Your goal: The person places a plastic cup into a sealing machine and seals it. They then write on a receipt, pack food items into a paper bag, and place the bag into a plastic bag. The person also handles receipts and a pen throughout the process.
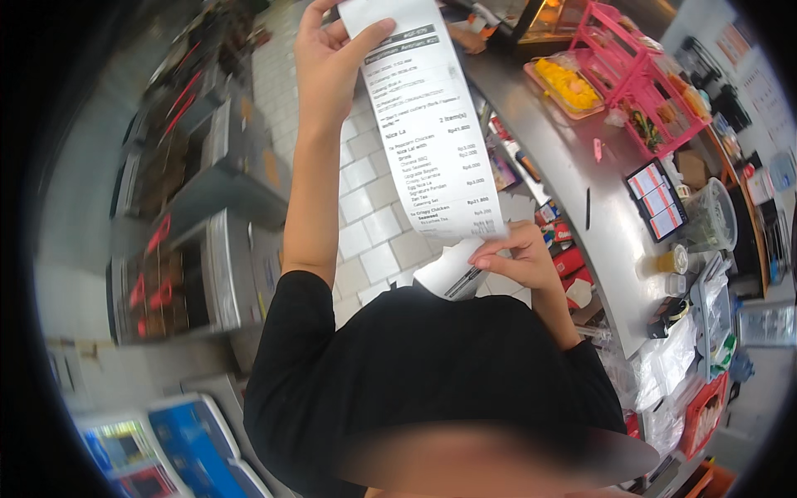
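Note:
A long printed paper receipt (pixel 429 131) stretches between my two hands, its printed side facing me. My left hand (pixel 333 59) is raised at the top of the view and pinches the receipt's upper end, thumb on the front. Lower down, my right hand (pixel 523 252) grips the bottom end. A second piece of printed paper with a torn edge (pixel 451 271) hangs below the receipt, also under my right fingers. Whether the two pieces are joined cannot be seen.
At right runs a steel counter (pixel 573 162) with a yellow food tray (pixel 566 84), pink baskets (pixel 666 115), a tablet (pixel 657 199) and a drink cup (pixel 672 260). Another person's hand (pixel 470 40) is near its far end. Metal shelving units (pixel 218 155) line the left over a tiled floor (pixel 367 230).

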`<state>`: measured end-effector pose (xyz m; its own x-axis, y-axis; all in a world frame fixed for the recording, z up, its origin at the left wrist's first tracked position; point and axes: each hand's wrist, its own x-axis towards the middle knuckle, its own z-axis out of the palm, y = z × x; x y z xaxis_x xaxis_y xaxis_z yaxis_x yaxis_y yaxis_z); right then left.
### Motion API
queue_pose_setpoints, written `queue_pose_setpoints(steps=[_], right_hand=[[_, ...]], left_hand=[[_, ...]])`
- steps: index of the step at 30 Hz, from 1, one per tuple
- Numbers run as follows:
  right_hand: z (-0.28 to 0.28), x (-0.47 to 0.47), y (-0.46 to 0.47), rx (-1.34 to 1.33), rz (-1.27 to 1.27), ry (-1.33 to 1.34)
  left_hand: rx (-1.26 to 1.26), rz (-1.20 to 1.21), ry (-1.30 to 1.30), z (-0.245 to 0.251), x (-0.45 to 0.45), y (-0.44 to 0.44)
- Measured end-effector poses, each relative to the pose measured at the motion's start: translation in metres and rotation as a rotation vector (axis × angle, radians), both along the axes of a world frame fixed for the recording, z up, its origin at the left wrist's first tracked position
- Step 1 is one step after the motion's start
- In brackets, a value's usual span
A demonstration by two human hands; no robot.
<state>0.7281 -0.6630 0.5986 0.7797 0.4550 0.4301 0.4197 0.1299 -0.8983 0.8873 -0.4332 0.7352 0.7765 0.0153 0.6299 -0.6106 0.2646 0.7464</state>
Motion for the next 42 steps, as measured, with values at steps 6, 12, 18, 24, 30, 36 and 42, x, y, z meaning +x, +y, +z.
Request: queue_pose_setpoints(steps=[6, 12, 18, 24, 30, 36, 42], right_hand=[[0.016, 0.125, -0.029, -0.192, -0.158, 0.049], [-0.005, 0.239, -0.110, -0.332, -0.389, 0.113], [-0.001, 0.329, -0.180, -0.454, -0.497, 0.186], [-0.008, 0.389, -0.193, -0.361, -0.742, 0.106], [-0.033, 0.392, -0.208, -0.357, -0.930, 0.304], [-0.046, 0.386, -0.233, -0.099, -1.258, 0.545], [-0.033, 0.419, -0.232, -0.213, -1.285, 0.550]], left_hand=[[-0.082, -0.226, -0.027, -0.003, 0.170, -0.061], [0.059, -0.376, 0.013, -0.016, 0.321, -0.152], [-0.109, -0.128, -0.107, 0.014, 0.492, -0.253], [0.002, 0.398, -0.292, 0.059, 0.708, -0.319], [0.210, 0.332, -0.280, 0.079, 0.888, -0.331], [0.368, 0.096, -0.322, 0.110, 0.969, -0.371], [0.397, 0.065, -0.419, 0.132, 0.967, -0.421]])
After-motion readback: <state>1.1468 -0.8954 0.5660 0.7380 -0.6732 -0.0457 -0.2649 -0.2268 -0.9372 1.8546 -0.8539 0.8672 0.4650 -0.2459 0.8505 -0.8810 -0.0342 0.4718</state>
